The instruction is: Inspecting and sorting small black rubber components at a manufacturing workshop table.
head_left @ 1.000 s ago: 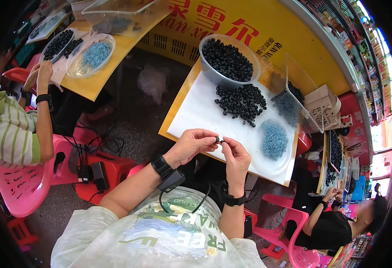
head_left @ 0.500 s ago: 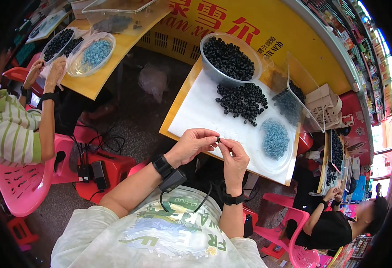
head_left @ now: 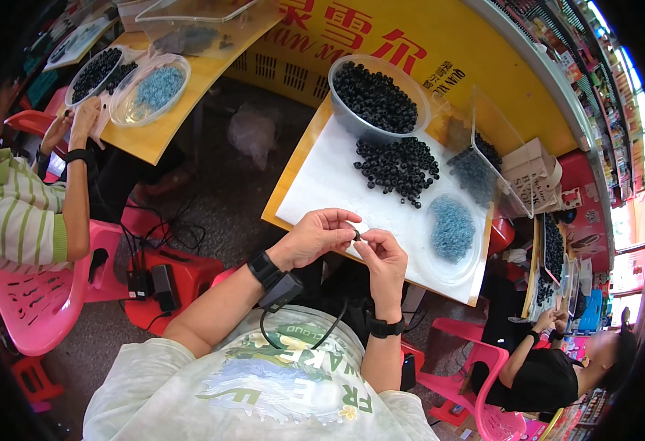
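My left hand (head_left: 318,237) and my right hand (head_left: 384,259) meet at the near edge of a white-topped table (head_left: 321,187). Pinched between their fingertips is a small black ring-like piece (head_left: 357,235); its details are too small to make out. Beyond my hands a loose heap of black pieces (head_left: 398,165) lies on the white surface. Behind it stands a clear round tub (head_left: 424,117) filled with more black pieces (head_left: 375,95). To the right, small translucent blue pieces (head_left: 451,229) lie in a shallow clear dish (head_left: 461,275).
A clear plastic box (head_left: 505,192) with black pieces leans at the table's right, beside a paper bag (head_left: 534,176). At the left a person in a striped shirt (head_left: 21,213) works at another table (head_left: 135,140); a person in black (head_left: 539,375) sits right. A red stool (head_left: 164,294) holds cables.
My hands have shifted slightly and my fingers have turned the small black piece between them. The person at left has moved their hands a little.
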The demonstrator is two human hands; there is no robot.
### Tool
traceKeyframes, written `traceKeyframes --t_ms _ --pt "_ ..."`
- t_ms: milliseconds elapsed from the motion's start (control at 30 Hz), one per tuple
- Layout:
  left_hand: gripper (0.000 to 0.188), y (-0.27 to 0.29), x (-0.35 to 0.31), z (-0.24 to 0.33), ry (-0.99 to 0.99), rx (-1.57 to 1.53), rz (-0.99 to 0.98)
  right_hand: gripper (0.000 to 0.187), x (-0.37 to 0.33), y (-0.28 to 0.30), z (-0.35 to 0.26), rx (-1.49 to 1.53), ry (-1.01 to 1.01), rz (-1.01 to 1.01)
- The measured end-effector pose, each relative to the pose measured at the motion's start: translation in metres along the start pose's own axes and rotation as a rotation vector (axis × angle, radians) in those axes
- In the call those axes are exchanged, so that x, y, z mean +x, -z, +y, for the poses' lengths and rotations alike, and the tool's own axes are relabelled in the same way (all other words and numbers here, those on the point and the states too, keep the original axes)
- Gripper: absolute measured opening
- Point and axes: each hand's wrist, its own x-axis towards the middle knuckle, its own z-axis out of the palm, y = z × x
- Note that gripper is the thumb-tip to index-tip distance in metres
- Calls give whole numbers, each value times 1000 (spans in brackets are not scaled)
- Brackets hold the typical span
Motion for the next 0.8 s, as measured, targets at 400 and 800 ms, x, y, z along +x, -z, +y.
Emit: traceKeyframes --t_ms 400,800 --pt "55 -6 -6 -2 112 -57 -160 26 -14 2 -11 -153 146 -101" --pt "42 -4 0 4 71 -146 -54 33 137 122 -145 -425 292 239"
